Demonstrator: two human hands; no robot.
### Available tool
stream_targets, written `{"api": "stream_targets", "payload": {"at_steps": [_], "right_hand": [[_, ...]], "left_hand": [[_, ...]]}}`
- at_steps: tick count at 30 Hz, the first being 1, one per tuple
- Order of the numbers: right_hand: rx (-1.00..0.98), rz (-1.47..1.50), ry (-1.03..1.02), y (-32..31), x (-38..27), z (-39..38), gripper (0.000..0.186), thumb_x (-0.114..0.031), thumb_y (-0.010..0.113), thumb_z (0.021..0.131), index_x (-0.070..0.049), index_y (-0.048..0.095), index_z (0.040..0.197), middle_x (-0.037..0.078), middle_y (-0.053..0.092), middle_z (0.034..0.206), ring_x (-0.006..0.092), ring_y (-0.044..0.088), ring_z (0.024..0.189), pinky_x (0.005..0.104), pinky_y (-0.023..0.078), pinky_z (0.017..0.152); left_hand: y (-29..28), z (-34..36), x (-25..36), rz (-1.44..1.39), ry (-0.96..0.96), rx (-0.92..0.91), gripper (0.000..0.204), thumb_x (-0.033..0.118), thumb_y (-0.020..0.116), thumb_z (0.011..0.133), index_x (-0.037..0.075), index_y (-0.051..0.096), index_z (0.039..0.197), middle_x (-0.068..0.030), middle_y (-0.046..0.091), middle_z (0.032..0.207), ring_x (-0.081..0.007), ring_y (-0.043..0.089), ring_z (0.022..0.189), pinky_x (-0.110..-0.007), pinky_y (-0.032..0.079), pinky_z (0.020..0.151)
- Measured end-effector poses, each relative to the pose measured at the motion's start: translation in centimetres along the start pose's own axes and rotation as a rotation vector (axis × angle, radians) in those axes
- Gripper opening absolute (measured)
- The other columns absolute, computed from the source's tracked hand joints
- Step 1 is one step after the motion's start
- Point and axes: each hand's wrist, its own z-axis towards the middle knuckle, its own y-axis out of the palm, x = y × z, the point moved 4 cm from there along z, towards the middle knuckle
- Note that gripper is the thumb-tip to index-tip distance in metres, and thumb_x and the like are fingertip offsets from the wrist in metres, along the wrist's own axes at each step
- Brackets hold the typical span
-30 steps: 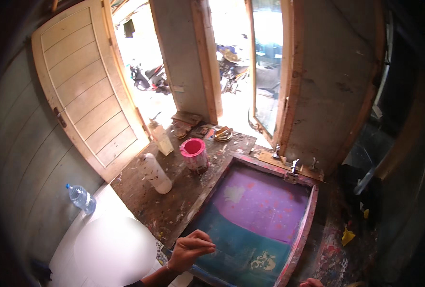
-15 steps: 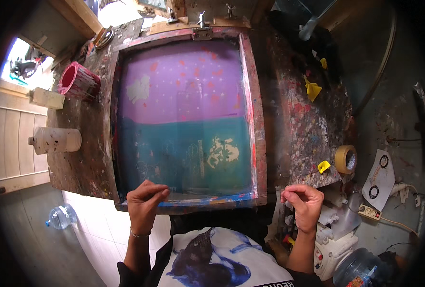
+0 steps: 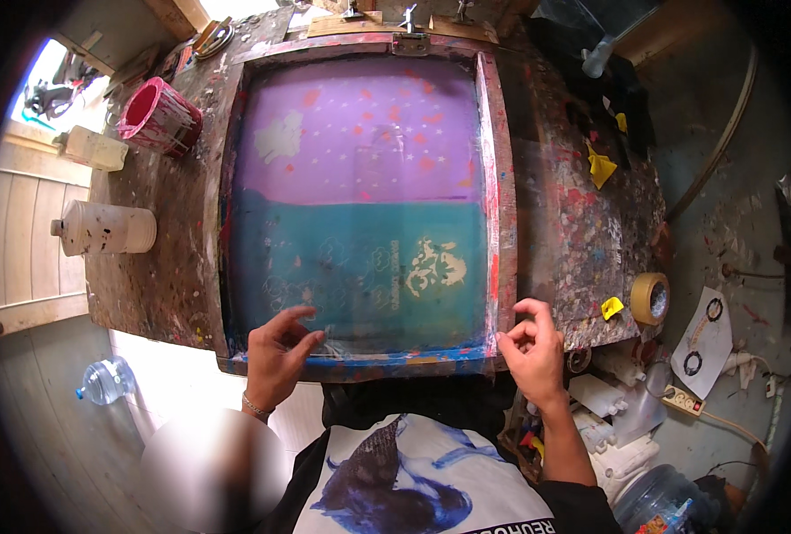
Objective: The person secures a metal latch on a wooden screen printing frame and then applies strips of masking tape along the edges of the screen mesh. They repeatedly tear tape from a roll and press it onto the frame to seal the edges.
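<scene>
A screen-printing frame point(image 3: 500, 205) with paint-stained wooden sides lies on the worktable. Its mesh point(image 3: 324, 227) is purple in the far half and teal in the near half, with small stars, red specks and a pale patterned patch at the right. Over the frame's near left edge hovers my left hand point(image 3: 275, 360), thumb and fingers apart and nothing between them. My right hand point(image 3: 535, 358) is by the near right corner, fingers loosely bent and thumb apart, also holding nothing. Whether it touches the wood I cannot tell. A metal hinge clamp point(image 3: 409, 43) grips the far side.
On the left stand a pink paint-streaked bucket point(image 3: 166, 120), a white jug point(image 3: 106, 229) and a small pale container point(image 3: 97, 149). To the right are a tape roll point(image 3: 650, 298) and yellow scraps point(image 3: 600, 166). Below right sit a power strip point(image 3: 683, 400) and a large water bottle point(image 3: 667, 503).
My right hand has moved left toward the frame's corner. Both hands have gone from pinched fingers to fingers apart. The whole view has shifted slightly.
</scene>
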Motion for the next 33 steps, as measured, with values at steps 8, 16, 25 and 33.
{"api": "stream_targets", "payload": {"at_steps": [8, 16, 25, 33], "right_hand": [[-0.264, -0.558, -0.457, 2.5, -1.9, 0.5, 0.010, -0.005, 0.066, 0.078, -0.007, 0.068, 0.087, 0.008, 0.053, 0.076, 0.0266, 0.059, 0.077, 0.0395, 0.052, 0.064], [-0.416, -0.765, -0.443, 3.1, -2.1, 0.6, 0.007, -0.009, 0.062, 0.081, -0.005, 0.068, 0.083, 0.011, 0.055, 0.083, 0.0272, 0.059, 0.084, 0.0405, 0.054, 0.068], [-0.521, -1.043, -0.401, 4.3, -1.7, 1.0, 0.009, -0.015, 0.064, 0.081, -0.008, 0.071, 0.080, 0.012, 0.057, 0.086, 0.0296, 0.061, 0.087, 0.0434, 0.051, 0.067], [-0.694, -1.135, -0.270, 4.2, -3.4, 2.5, 0.011, -0.012, 0.062, 0.080, -0.005, 0.070, 0.080, 0.015, 0.061, 0.081, 0.0327, 0.064, 0.081, 0.0449, 0.051, 0.069]], "left_hand": [[0.5, 0.8, 0.1, 0.362, 0.285, -0.131, 0.021, -0.011, 0.065, 0.076, 0.005, 0.074, 0.088, -0.0085, 0.057, 0.076, -0.0200, 0.058, 0.068, -0.030, 0.047, 0.061], [1.6, 0.7, -0.4, 0.481, 0.317, -0.307, 0.034, -0.011, 0.064, 0.074, 0.013, 0.078, 0.093, -0.0094, 0.050, 0.077, -0.0244, 0.057, 0.070, -0.035, 0.047, 0.062], [2.3, 1.2, -0.8, 0.654, 0.231, -0.457, 0.029, 0.002, 0.063, 0.078, 0.019, 0.078, 0.097, -0.0096, 0.054, 0.079, -0.0269, 0.060, 0.079, -0.037, 0.049, 0.069], [1.1, 2.2, 2.4, 0.747, 0.365, -0.283, 0.020, 0.007, 0.065, 0.083, 0.009, 0.072, 0.101, -0.0116, 0.062, 0.089, -0.0292, 0.063, 0.084, -0.038, 0.052, 0.072]]}}
